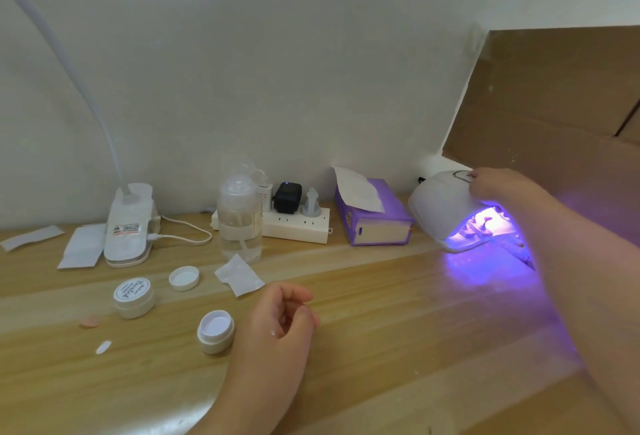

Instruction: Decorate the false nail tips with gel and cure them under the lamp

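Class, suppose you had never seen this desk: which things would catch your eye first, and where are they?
The curing lamp at the right rear glows violet, with the right hand touching its top. At front centre the left hand rests loosely curled beside an open gel pot.

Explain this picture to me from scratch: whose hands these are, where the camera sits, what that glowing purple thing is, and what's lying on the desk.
The camera is worn on a person's head and looks down at their own hands. The right hand touches the top of a white curing lamp, which glows purple inside; small items sit within, too blurred to name. The left hand rests loosely curled on the wooden desk, holding nothing. Near it stand an open gel pot, its lid and a closed pot. Two loose nail tips lie at the left.
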Demonstrator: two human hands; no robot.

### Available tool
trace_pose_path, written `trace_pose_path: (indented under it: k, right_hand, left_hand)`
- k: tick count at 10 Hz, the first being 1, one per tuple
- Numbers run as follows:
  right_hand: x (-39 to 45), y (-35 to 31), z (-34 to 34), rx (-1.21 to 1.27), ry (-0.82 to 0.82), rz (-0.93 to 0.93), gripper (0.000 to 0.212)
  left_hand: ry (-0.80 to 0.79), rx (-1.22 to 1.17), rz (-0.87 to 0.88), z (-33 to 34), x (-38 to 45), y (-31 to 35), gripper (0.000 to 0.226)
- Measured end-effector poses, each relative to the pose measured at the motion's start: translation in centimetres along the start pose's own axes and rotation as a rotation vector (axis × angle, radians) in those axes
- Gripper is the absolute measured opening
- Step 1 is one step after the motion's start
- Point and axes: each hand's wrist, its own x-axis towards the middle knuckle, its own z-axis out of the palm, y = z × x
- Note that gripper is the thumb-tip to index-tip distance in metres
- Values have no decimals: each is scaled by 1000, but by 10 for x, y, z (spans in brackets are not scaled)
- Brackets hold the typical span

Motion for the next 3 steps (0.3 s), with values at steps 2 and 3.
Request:
trace_pose_path:
  k: [2,3]
  right_hand:
    - [-32,-1,11,175,17,88,69]
    - [-59,-14,15,246,148,92,74]
  left_hand:
    - [-7,27,0,0,-2,2,21]
    - [-34,6,27,1,-9,6,18]
